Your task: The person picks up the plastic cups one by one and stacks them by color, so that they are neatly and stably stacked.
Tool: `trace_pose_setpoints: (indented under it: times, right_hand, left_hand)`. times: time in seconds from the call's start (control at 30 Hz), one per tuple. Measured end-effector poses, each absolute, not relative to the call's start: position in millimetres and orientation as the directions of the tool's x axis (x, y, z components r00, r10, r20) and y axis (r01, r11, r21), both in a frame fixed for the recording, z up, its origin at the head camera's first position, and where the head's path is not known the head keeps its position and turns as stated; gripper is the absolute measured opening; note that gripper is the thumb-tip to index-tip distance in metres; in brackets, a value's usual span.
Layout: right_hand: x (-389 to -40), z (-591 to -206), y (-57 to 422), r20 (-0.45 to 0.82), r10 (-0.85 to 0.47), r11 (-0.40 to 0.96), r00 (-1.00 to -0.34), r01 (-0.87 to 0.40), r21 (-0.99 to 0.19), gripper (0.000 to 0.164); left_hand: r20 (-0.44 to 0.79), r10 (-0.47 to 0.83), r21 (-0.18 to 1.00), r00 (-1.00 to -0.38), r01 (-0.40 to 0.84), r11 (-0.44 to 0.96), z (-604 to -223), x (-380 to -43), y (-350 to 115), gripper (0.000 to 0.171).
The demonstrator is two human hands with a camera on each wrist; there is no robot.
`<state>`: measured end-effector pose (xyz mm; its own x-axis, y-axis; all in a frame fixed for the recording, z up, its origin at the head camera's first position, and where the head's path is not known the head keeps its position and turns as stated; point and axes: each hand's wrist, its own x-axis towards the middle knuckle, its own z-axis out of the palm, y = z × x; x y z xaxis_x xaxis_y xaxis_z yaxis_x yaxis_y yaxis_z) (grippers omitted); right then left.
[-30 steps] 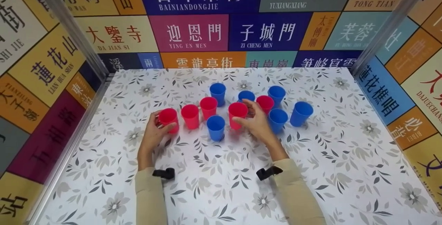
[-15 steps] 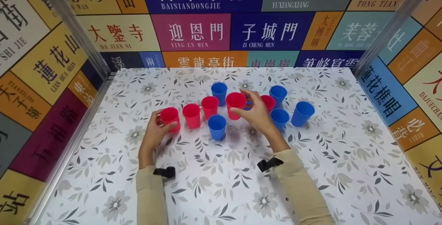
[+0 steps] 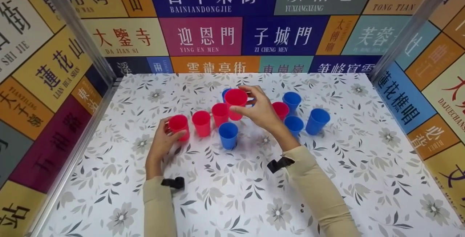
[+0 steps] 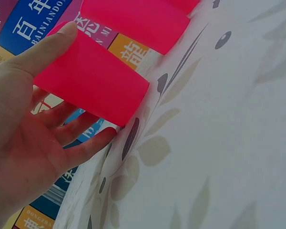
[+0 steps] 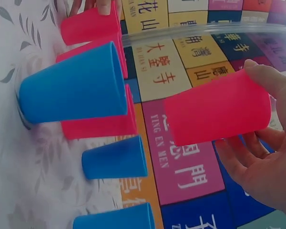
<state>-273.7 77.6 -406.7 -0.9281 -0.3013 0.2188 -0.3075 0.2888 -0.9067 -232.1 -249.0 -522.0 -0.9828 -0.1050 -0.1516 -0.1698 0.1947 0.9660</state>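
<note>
My right hand [image 3: 262, 110] holds a red plastic cup [image 3: 235, 100] by its side, thumb in front and fingers behind. In the right wrist view this held cup [image 5: 217, 109] is raised off the table, its mouth toward the palm. On the left, my left hand [image 3: 162, 143] grips another red cup [image 3: 178, 125], which stands upright on the table. The left wrist view shows the thumb at that cup's rim and the fingers spread along its far side. Two more red cups, a left one [image 3: 201, 123] and a right one [image 3: 220, 115], stand between the hands.
A blue cup [image 3: 228, 135] stands in front of the red ones; another [image 3: 226, 95] is mostly hidden behind the raised cup. At right are a red cup [image 3: 280, 110] and blue cups [image 3: 291, 101], [image 3: 317, 120]. Printed sign panels [image 3: 200, 36] wall the floral table [image 3: 225, 200].
My right hand has lifted its red cup off the table and carried it back and left, over the blue cup behind. The left hand has kept its grip in place.
</note>
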Motion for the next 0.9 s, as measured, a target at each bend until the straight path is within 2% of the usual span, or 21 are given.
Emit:
trace_pose_setpoints:
  times: [0.27,0.9]
  right_hand:
    - [-271,-396,54,0.247,-0.371,0.195,-0.895,-0.336,-0.922,0.064]
    - [-279,-390,-9,0.127,-0.461,0.217,-0.879,-0.25,-0.944,0.065]
  left_hand:
    - [-0.102,-0.109,0.97,-0.989,-0.123,0.209,-524,-230,-251,0.078]
    - [-0.085,-0.093,0.969,-0.992,-0.104,0.223,-524,-232,-250,0.079]
